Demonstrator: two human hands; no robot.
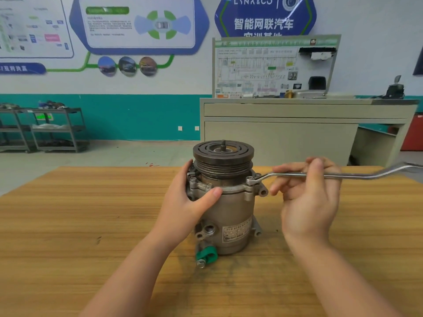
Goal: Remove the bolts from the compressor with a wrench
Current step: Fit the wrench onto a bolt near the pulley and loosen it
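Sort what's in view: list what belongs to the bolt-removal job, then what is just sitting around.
Belongs to the job:
compressor
ring wrench, its ring end seated on a flange bolt
left hand steadying the compressor
right hand holding the wrench shank

Just around:
wooden table
training board cabinet
metal shelf carts
wall posters

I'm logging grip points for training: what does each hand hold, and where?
The left hand grips the compressor around its upper body. The right hand pinches the wrench mid-shank with its fingers.
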